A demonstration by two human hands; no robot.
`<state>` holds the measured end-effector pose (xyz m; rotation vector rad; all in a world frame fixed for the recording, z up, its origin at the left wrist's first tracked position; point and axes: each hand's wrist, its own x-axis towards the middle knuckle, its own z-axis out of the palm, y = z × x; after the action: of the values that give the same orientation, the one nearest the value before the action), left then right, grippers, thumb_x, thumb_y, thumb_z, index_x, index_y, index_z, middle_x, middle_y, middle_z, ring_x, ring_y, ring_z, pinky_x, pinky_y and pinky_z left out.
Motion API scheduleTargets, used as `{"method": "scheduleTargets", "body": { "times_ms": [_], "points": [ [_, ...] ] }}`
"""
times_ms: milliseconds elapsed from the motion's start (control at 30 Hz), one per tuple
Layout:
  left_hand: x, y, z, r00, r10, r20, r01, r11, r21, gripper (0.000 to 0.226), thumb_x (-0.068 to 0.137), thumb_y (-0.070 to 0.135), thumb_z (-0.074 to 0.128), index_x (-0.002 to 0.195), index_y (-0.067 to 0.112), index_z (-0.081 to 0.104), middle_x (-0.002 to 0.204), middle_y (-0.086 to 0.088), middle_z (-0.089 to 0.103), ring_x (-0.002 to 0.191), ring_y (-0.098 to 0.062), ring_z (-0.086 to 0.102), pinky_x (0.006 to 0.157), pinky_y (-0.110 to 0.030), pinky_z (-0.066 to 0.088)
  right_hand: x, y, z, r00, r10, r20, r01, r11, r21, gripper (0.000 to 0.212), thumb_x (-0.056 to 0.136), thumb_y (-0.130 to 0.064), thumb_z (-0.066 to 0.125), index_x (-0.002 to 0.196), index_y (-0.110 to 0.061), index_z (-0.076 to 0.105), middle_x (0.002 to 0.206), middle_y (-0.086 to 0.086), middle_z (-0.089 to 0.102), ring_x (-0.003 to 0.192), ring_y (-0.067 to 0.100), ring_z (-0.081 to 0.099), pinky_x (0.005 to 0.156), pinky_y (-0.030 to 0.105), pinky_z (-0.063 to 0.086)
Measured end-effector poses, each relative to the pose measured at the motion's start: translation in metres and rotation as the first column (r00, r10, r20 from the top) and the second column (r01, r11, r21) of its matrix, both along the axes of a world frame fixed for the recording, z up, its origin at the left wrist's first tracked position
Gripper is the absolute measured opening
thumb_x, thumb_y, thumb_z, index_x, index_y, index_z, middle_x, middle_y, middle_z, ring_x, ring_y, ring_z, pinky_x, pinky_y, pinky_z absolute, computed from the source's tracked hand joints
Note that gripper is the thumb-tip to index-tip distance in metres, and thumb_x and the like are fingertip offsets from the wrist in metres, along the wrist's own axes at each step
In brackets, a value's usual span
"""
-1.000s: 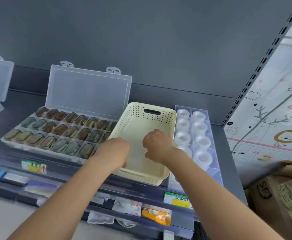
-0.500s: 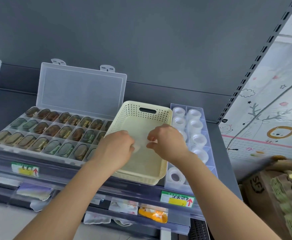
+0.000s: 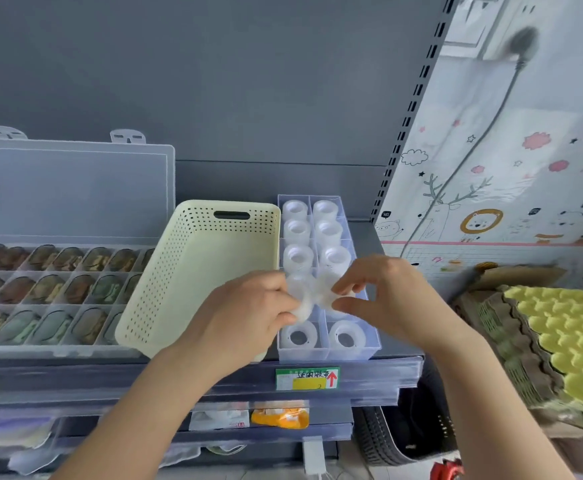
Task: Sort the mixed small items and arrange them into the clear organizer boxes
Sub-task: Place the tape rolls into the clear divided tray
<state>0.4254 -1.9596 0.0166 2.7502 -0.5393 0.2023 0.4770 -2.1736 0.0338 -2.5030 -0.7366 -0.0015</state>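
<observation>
Both hands meet over a narrow clear box point(image 3: 328, 353) on the shelf point(image 3: 364, 237). The left hand point(image 3: 248, 317) and right hand point(image 3: 390, 299) are close together, fingertips facing each other. Between them they pinch a white roll point(image 3: 312, 297), translucent and blurred; I cannot tell whether it is one piece or two pressed together. The left fingers curl round its left side, and the right thumb and forefinger nip its right side.

Under the hands the clear box has two columns of compartments. More white rolls point(image 3: 298, 258) sit in them, several beyond the hands and two just nearer than the fingers.

Just left of the left hand, touching the clear box, is a cream perforated basket point(image 3: 193, 271), which the left wrist overlaps at its near corner. Further left is a flat organizer box, its lid point(image 3: 71, 192) standing open behind rows of dark oval items point(image 3: 44, 289).

Below the hands, a green and white label point(image 3: 307, 378) with a red arrow is fixed to the shelf edge. Lower down is an orange packet point(image 3: 279, 417). Well to the right of the right hand is a stack of egg trays point(image 3: 560, 334), the top one yellow.
</observation>
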Motion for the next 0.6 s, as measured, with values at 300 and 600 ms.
{"method": "scheduleTargets", "body": {
  "times_ms": [300,600],
  "points": [
    [0.010,-0.021,-0.011,0.983,-0.138,-0.120,0.161,0.965,0.208,0.027,0.098,0.026,0.046,0.097,0.017,0.071,0.093,0.004,0.054,0.090,-0.012,0.048,0.074,-0.029,0.044,-0.005,-0.018,-0.015,0.994,0.011,-0.106,-0.032,0.980,-0.197,0.006,0.078,-0.029,0.071,0.084,-0.029,0.071,0.079,-0.020,0.060,0.077,-0.003,0.053,0.075,0.017,0.045],
    [0.018,-0.025,-0.024,0.980,-0.156,-0.120,0.186,0.935,0.302,0.027,0.095,0.026,0.046,0.087,0.023,0.071,0.076,0.007,0.050,0.082,-0.012,0.046,0.083,-0.026,0.029,0.003,-0.011,-0.030,0.979,-0.018,-0.204,-0.059,0.930,-0.363,0.009,0.082,-0.029,0.071,0.090,-0.029,0.073,0.094,-0.010,0.066,0.093,0.010,0.059,0.082,0.029,0.051]
  ]
}}
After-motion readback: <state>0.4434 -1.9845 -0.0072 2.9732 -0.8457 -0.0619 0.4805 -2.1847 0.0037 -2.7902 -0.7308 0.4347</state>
